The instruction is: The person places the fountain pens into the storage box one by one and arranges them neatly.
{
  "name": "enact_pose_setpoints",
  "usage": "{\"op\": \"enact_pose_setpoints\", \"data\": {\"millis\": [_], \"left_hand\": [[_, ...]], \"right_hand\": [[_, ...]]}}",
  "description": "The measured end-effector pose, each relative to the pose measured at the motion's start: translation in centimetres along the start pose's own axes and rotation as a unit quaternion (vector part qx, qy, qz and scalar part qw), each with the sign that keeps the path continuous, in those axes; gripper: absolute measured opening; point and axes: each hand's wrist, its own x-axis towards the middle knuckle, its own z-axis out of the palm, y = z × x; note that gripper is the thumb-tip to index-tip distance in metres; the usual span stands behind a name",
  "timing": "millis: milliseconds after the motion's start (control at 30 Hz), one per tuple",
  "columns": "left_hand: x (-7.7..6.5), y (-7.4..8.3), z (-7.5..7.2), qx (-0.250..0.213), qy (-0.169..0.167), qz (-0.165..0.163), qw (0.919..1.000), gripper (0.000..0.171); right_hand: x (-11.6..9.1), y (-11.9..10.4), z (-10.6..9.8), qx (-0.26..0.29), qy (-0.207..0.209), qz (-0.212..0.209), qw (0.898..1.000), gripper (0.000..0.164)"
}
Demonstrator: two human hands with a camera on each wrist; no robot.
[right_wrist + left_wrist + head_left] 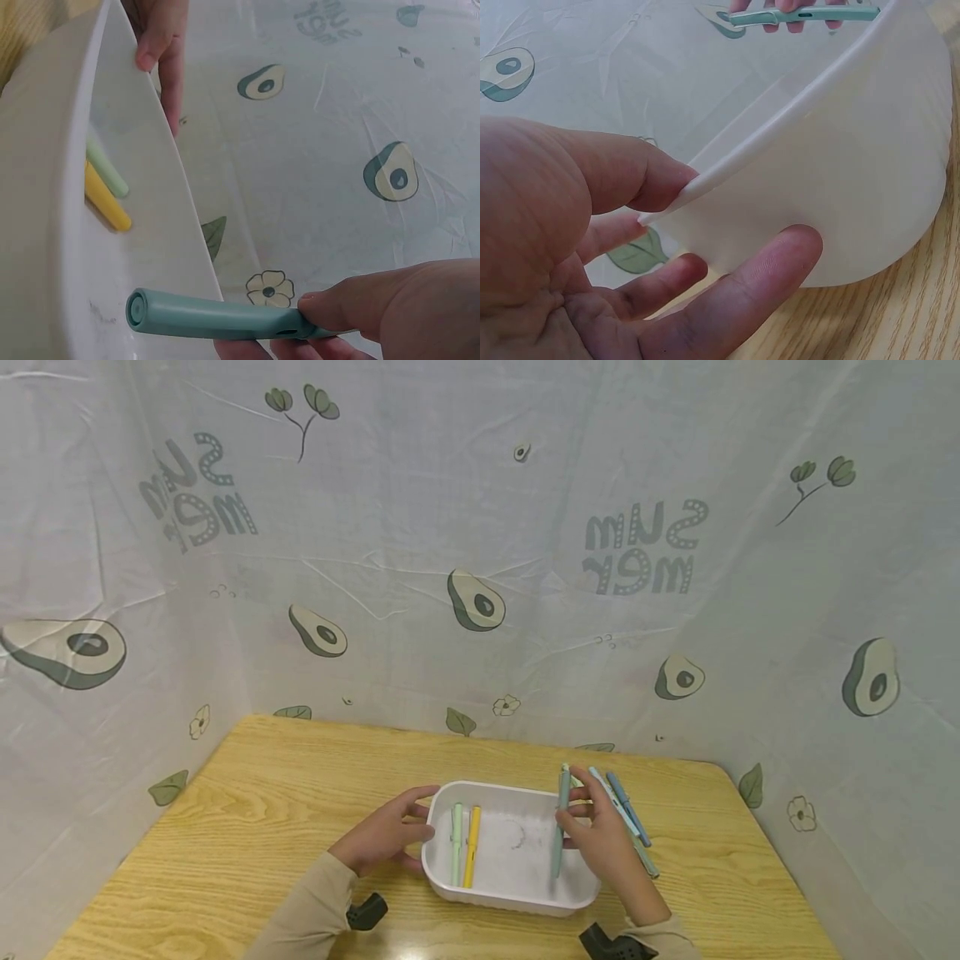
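Note:
A white plastic tray stands on the table. My left hand lies at its left end, fingers spread, with the thumb touching the rim and another finger against the outer wall. Inside, a light green pen and a yellow pen lie side by side at the left. My right hand pinches a teal pen between thumb and fingers, above the tray's right part. The pen's free end points down into the tray.
Right of the tray, partly behind my right hand, lie several loose pens, among them a blue pen and a light blue one. A patterned curtain surrounds the wooden table at the back and sides.

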Motion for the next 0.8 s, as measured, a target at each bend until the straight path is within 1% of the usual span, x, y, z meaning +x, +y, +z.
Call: {"op": "enact_pose_setpoints", "data": {"millis": [200, 433, 633, 800], "left_hand": [[0.0, 0.1, -0.1, 0.002, 0.0, -0.005, 1.0, 0.069], [-0.1, 0.1, -0.1, 0.002, -0.002, -0.002, 1.0, 0.069], [-0.1, 0.1, 0.0, 0.0, -0.001, -0.004, 1.0, 0.071], [-0.1, 0.2, 0.1, 0.002, 0.003, -0.001, 1.0, 0.071]], "right_hand": [[0.0, 0.1, 0.4, 0.003, 0.0, -0.008, 1.0, 0.072], [-0.2, 0.0, 1.1, 0.007, 0.009, -0.02, 1.0, 0.073], [-0.4, -0.1, 1.5, 0.022, 0.006, -0.013, 1.0, 0.072], [-0.3, -0.1, 1.8, 0.018, 0.007, -0.01, 1.0, 0.073]]}}
